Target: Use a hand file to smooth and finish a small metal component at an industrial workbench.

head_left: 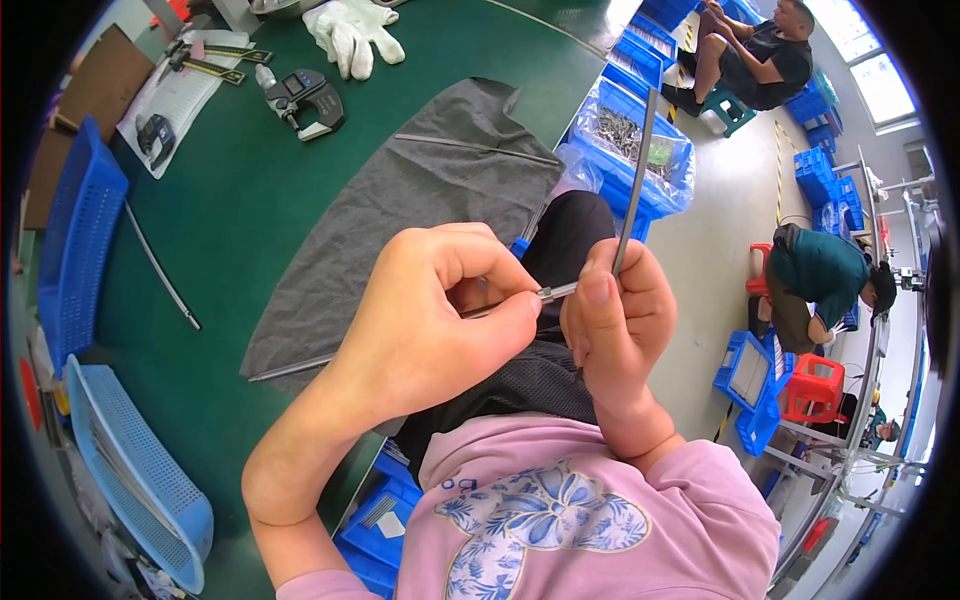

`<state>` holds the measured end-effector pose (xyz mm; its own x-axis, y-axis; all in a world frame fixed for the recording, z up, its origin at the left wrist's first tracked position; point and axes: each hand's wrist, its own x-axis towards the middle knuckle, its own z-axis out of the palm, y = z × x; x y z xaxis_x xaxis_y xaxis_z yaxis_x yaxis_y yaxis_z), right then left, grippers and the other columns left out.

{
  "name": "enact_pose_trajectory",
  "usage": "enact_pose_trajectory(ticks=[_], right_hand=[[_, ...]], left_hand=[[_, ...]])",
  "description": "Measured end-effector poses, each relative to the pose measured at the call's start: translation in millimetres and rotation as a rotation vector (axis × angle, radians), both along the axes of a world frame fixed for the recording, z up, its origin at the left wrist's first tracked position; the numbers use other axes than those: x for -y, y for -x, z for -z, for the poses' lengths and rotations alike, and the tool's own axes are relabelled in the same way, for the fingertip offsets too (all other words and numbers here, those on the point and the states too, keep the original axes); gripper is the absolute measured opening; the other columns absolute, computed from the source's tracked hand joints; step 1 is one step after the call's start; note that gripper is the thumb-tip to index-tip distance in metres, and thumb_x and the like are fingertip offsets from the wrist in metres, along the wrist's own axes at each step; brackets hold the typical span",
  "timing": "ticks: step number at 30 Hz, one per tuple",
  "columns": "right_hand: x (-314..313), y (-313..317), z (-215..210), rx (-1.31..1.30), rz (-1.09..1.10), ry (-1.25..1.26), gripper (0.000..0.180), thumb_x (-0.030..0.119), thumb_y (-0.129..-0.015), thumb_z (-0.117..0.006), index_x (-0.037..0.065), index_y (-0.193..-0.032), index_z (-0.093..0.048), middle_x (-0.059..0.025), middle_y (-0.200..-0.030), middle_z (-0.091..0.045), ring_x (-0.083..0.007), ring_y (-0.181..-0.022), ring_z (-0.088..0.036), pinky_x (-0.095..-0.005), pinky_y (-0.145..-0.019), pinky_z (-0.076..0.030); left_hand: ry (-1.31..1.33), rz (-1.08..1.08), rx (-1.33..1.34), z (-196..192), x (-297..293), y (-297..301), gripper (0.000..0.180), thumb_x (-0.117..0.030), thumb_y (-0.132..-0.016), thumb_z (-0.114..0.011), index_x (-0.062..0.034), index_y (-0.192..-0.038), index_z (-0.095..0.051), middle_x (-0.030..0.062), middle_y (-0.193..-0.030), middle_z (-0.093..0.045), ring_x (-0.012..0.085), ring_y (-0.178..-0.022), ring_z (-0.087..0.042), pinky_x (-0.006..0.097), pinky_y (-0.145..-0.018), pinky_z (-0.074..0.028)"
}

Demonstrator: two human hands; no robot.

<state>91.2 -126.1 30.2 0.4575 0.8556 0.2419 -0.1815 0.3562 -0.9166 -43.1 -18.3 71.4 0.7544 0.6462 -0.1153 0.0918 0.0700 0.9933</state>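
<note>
In front of my chest both hands meet at a small metal fitting [548, 293]. My left hand [425, 310] is closed, its thumb and forefinger pinching a thin metal rod beside that fitting. My right hand [622, 315] grips the fitting's other side between thumb and fingers. A long, slightly curved grey strip [639, 170] also rises out of the right hand; whether it joins the fitting is hidden by the fingers. Under the hands lies a dark grey cloth [400, 220] with a thin rod [475, 149] across it. Another rod end [290, 370] shows by my left wrist.
The green table [250, 190] holds a digital micrometer [303, 100], white gloves [352, 35], calipers [210, 62] and blue baskets [85, 240] on the left. A blue crate [635, 150] of metal parts stands at its right edge. Two seated people work farther right.
</note>
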Motion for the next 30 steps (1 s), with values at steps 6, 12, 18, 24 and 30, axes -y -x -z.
enact_pose_trajectory(ticks=[6, 12, 18, 24, 30], right_hand=[[-3, 0, 1, 0.011, 0.031, 0.045, 0.012, 0.010, -0.096, -0.057, -0.001, -0.095, -0.052, 0.0016, -0.078, -0.055, -0.0009, -0.067, -0.044, -0.0148, -0.060, -0.035], [-6, 2, 8, -0.021, 0.013, 0.079, 0.015, 0.012, -0.096, -0.058, -0.001, -0.096, -0.052, 0.0036, -0.075, -0.053, 0.0002, -0.065, -0.041, -0.0146, -0.058, -0.034], [-5, 3, 5, -0.009, 0.011, 0.085, 0.015, 0.012, -0.096, -0.058, -0.002, -0.096, -0.052, 0.0034, -0.075, -0.053, -0.0001, -0.065, -0.041, -0.0151, -0.058, -0.034], [-2, 3, 5, -0.016, -0.008, 0.083, 0.015, 0.012, -0.096, -0.058, -0.002, -0.095, -0.052, 0.0027, -0.075, -0.053, -0.0006, -0.065, -0.041, -0.0152, -0.058, -0.033], [-1, 5, 3, -0.059, -0.027, 0.066, 0.013, 0.010, -0.096, -0.057, -0.001, -0.095, -0.050, 0.0027, -0.076, -0.053, -0.0004, -0.065, -0.041, -0.0152, -0.057, -0.032]], left_hand=[[-0.134, -0.053, -0.020, -2, 6, 0, 0.005, -0.002, -0.072, -0.067, 0.0030, -0.073, -0.067, 0.0037, -0.064, -0.054, 0.0089, -0.052, -0.049, 0.025, -0.048, -0.037], [-0.454, -0.156, -0.102, -5, 13, 1, 0.006, -0.003, -0.071, -0.066, 0.0019, -0.074, -0.068, 0.0104, -0.066, -0.058, 0.0230, -0.052, -0.058, 0.032, -0.048, -0.044], [-0.550, -0.117, -0.140, -12, 12, 4, 0.005, -0.003, -0.072, -0.066, 0.0016, -0.074, -0.068, 0.0111, -0.067, -0.058, 0.0255, -0.053, -0.059, 0.034, -0.049, -0.045], [-0.452, -0.060, -0.097, -10, 12, 8, 0.007, 0.003, -0.077, -0.065, 0.0070, -0.082, -0.068, 0.0055, -0.069, -0.055, 0.0068, -0.054, -0.049, 0.022, -0.047, -0.034], [-0.397, -0.034, -0.119, -11, 11, 8, 0.008, 0.002, -0.078, -0.065, 0.0073, -0.082, -0.068, 0.0048, -0.070, -0.055, 0.0062, -0.055, -0.048, 0.022, -0.048, -0.034]])
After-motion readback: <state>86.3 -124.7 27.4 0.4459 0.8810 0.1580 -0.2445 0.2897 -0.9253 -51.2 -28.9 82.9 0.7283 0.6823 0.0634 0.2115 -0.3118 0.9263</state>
